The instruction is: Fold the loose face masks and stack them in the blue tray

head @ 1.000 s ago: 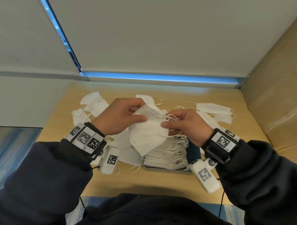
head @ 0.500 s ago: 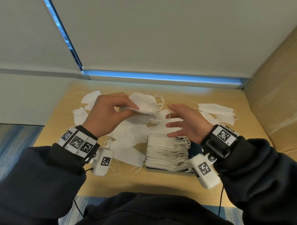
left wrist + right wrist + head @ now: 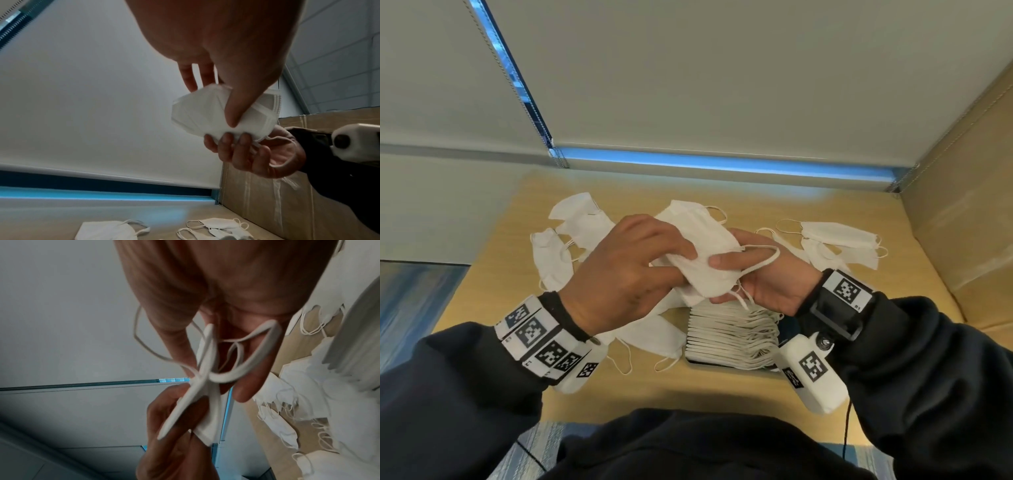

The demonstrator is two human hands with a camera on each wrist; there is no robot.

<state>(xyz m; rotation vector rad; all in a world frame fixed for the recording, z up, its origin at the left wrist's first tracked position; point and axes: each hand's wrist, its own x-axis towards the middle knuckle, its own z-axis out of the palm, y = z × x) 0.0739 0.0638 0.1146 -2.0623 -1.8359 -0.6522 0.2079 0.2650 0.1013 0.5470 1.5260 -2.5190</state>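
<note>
A white face mask (image 3: 705, 263) is held above the table by both hands. My left hand (image 3: 683, 262) pinches its left side between thumb and fingers, and in the left wrist view the thumb presses the mask (image 3: 201, 113). My right hand (image 3: 726, 274) grips the right end, with an ear loop (image 3: 763, 260) across the fingers. The right wrist view shows the mask (image 3: 197, 394) edge-on. Below the hands a stack of folded masks (image 3: 732, 335) fills the blue tray (image 3: 787, 329), which is mostly hidden.
Loose masks lie at the back left (image 3: 582, 222), by the left wrist (image 3: 654, 339) and at the back right (image 3: 839, 240) on the wooden table (image 3: 756, 205). A cardboard box (image 3: 962, 205) walls the right side. A window blind hangs behind the table.
The earlier mask has left the hands. My left hand lifted another mask from the back pile, and the right hand, open half a second ago, now grips its right end.
</note>
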